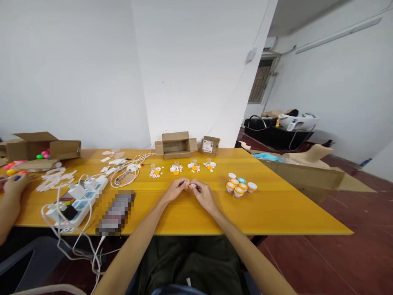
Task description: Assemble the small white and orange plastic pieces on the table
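Over the middle of the yellow table (267, 213), both hands are close together. My left hand (178, 189) has its fingers pinched on a small orange and white piece (186, 187). My right hand (202, 194) pinches a small white piece with dark marks (193, 185). Beyond the hands lie piles of small white and orange parts, such as one pile (156, 172) at the left and another (210, 166) at the right, with small clear cups (209, 160) beside them. Several lidded cups (238, 187) with orange, white and teal tops stand right of my right hand.
Two cardboard boxes, one open (176, 147) and one small (210, 146), stand by the wall. A power strip (84, 203) with white cables and a blurred phone (116, 213) lie at the left. Another person's hand (15, 184) is at the far left.
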The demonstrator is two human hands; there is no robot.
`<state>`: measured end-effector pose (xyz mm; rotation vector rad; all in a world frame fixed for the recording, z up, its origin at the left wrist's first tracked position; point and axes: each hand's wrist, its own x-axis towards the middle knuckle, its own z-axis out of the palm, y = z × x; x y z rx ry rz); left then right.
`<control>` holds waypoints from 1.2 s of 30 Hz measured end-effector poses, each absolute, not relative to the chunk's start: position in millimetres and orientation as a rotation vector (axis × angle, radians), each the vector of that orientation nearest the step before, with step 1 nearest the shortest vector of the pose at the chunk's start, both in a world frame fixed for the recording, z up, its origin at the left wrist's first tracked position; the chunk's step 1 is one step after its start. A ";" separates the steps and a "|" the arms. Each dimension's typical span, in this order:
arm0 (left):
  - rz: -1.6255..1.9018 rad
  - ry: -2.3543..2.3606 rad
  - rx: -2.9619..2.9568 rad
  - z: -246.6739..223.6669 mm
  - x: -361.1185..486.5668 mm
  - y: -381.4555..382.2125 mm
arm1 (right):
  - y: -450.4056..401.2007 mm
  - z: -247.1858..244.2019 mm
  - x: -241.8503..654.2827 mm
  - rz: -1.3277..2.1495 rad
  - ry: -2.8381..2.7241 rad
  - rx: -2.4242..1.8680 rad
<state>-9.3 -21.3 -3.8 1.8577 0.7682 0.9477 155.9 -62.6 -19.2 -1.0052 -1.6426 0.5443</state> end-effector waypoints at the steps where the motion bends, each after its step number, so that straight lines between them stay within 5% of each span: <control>1: 0.963 0.776 1.851 -3.9 -9.6 -21.5 | -62.9 -18.5 155.5 0.531 -1.629 -1.009; 26: 1.209 1.111 1.929 -11.5 -12.6 -13.6 | -61.2 -20.7 155.0 0.428 -1.685 -1.043; 36: 1.109 0.812 2.017 8.4 -4.0 -39.0 | -58.8 -22.6 155.3 0.550 -1.727 -1.037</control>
